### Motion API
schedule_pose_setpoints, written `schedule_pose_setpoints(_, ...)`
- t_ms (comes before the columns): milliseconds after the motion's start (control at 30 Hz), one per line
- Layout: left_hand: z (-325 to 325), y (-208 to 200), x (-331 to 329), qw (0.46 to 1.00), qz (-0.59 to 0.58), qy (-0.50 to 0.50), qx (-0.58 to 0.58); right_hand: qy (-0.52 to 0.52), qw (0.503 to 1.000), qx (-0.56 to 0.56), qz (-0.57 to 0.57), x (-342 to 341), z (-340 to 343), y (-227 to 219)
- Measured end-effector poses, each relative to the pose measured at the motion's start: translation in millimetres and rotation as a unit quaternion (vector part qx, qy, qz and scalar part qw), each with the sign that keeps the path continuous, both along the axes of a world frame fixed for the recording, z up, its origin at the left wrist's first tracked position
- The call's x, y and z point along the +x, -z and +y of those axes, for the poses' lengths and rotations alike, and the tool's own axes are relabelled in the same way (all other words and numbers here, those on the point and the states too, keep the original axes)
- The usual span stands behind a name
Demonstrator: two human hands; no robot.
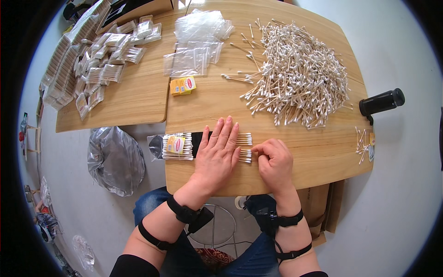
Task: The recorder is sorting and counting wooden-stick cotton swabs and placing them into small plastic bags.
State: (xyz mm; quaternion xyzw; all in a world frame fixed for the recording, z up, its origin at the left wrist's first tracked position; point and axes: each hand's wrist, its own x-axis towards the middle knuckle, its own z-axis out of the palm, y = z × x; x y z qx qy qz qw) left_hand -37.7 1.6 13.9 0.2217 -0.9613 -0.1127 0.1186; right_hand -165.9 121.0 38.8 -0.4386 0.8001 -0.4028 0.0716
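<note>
My left hand (217, 154) lies flat with its fingers stretched out. It presses on a row of cotton swabs (245, 139) whose white tips stick out on its right, with a black strip (197, 138) partly hidden beneath it. To its left, more cotton swabs (188, 152) lie lined up under a small yellow and red card (176, 144), over the end of a clear plastic bag (155, 147). My right hand (274, 161) is closed, fingers curled, just beside the projecting swab tips. Whether anything is pinched in it is hidden.
Loose cotton swabs (300, 74) form a big pile at the back right. Clear bags (198, 41) and yellow cards (182, 86) lie behind my hands. Filled packs (108, 51) heap up at the far left. A black cylinder (382, 102) and a few swabs (361, 145) sit by the right edge.
</note>
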Motion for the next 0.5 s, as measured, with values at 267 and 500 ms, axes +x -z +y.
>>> schedule_pose_setpoints(267,-0.4,1.8,0.9,1.000,0.003,-0.001,0.004,0.012,1.000,0.001,0.012,1.6,-4.3,-0.1)
schedule_pose_setpoints(500,-0.2,1.8,0.3,1.000,0.005,-0.002,0.006,0.009,1.000,0.018,0.010,0.3,-3.9,0.1)
